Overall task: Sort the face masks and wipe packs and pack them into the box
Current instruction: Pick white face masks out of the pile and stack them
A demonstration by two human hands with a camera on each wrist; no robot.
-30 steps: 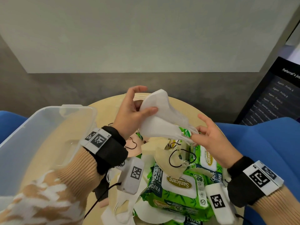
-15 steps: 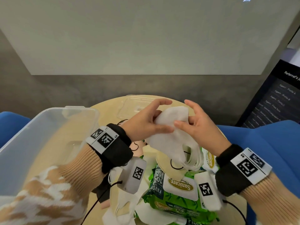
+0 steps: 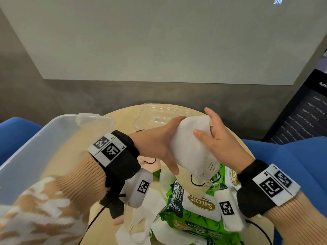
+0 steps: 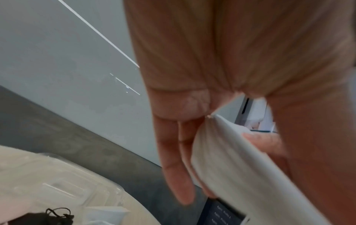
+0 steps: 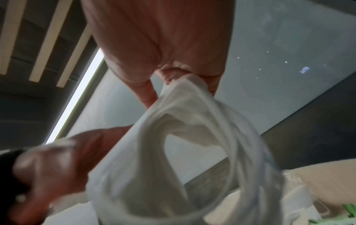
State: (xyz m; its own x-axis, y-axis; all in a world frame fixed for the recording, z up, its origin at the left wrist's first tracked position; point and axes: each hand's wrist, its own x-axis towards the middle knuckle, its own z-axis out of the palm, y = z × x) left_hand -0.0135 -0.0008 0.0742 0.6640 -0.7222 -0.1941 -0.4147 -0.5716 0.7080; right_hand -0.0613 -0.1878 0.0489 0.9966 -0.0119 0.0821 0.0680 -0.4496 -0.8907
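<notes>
Both left hand point(image 3: 159, 147) and right hand point(image 3: 221, 144) grip a folded white mask stack point(image 3: 192, 149)

The box point(image 3: 53, 138) sits at the left of the frame on the table point(image 3: 123, 119), its lid point(image 3: 162, 115) lying behind the hands. The wipe packs point(image 3: 198, 209) and loose masks point(image 3: 152, 200) are heaped at lower centre, below the held mask point(image 3: 191, 149).

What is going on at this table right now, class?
A person holds a stack of white face masks between both hands, the left hand on one side and the right hand on the other, above a round table. Below lie green wipe packs mixed with more loose masks. A clear plastic box waits at the left, nothing visible inside, and its lid lies at the table's far edge.
</notes>
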